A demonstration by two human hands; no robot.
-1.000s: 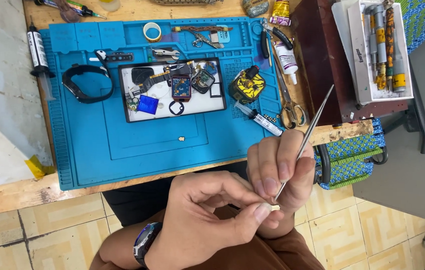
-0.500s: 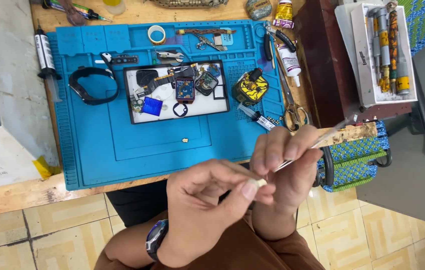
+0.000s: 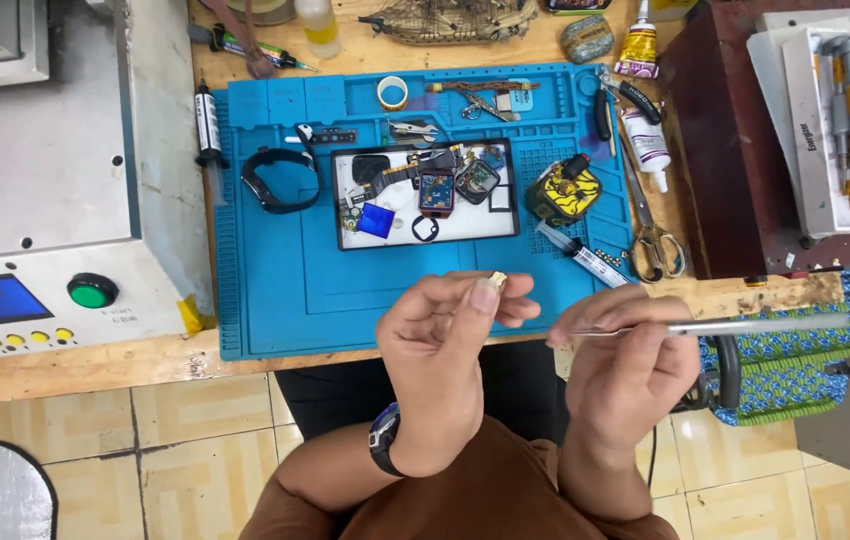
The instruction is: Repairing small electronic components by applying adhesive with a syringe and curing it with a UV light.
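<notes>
While we are working above the desk (image 3: 95,365) | left hand (image 3: 440,350) grip is pinching shut on small part (image 3: 496,279) | right hand (image 3: 630,365) grip is closing on tweezers (image 3: 735,326), keeping tips steady beside it.

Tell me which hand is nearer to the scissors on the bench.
Right. The right hand, holding tweezers, sits just below the scissors at the mat's right edge. The left hand, pinching a small part, is farther off toward the mat's middle.
</notes>
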